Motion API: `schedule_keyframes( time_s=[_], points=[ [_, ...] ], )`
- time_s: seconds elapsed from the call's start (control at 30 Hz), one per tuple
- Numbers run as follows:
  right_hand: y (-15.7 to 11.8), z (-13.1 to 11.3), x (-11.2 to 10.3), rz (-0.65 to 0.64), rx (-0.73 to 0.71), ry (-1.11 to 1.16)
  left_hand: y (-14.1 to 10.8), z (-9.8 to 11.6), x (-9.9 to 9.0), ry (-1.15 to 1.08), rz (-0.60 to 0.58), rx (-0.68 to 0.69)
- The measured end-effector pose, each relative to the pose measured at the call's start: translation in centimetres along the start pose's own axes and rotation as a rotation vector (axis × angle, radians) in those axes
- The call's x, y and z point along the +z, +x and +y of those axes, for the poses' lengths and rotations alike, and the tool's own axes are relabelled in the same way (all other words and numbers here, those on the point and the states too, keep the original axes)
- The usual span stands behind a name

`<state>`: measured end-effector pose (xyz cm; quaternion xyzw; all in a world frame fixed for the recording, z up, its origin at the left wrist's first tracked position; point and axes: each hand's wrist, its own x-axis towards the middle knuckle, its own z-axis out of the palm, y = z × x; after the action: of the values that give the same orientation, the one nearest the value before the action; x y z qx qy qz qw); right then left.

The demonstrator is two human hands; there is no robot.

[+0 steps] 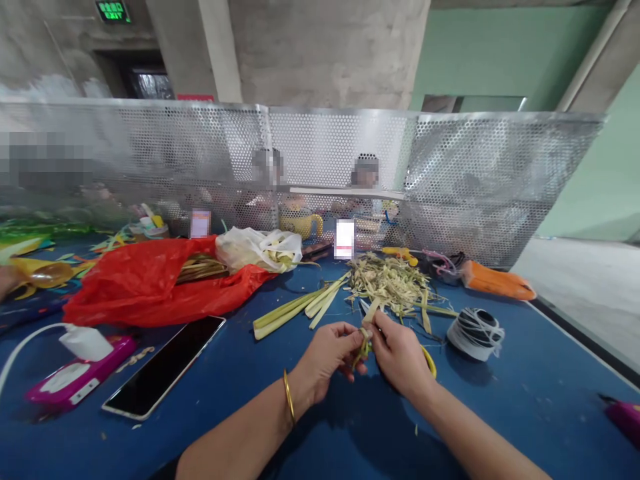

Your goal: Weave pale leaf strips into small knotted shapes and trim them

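Observation:
My left hand (pixel 334 350), with a gold bangle (pixel 289 398) at its wrist, pinches a small bundle of green and tan plant strips (pixel 364 347). From the right, my right hand (pixel 403 350) meets it, fingers closed on a flat pale strip (pixel 371 312) that runs up from the bundle. Scissors with a yellow handle (pixel 429 362) lie partly hidden under my right hand, their tips showing beyond my fingers. Just past both hands is a heap of dry plant scraps (pixel 387 280). Longer pale green strips (pixel 293 312) lie to its left.
A spool of grey cord (pixel 476 333) stands at the right. On the left are a black phone (pixel 167 367), a purple power strip (pixel 83 373) and a red plastic bag (pixel 135 287). An orange packet (pixel 497 280) lies near a perforated metal screen (pixel 340 147); people sit behind it.

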<state>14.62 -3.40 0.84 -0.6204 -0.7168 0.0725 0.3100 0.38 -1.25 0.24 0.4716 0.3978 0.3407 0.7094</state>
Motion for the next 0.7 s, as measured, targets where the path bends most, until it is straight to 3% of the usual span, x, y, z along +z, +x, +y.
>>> schedule_keyframes(
  time_s=[0.17,0.47,0.7],
  points=[
    [-0.14,-0.07,0.38,-0.046,0.008,-0.059,-0.17,-0.16,-0.05,-0.062,-0.080,-0.068],
    [-0.17,-0.39,-0.13,0.030,0.041,-0.356,-0.50,0.12,0.18,-0.132,-0.005,-0.048],
    [-0.09,-0.40,-0.36,0.027,0.047,-0.495,-0.97,0.47,0.46,-0.215,-0.076,-0.026]
  ],
)
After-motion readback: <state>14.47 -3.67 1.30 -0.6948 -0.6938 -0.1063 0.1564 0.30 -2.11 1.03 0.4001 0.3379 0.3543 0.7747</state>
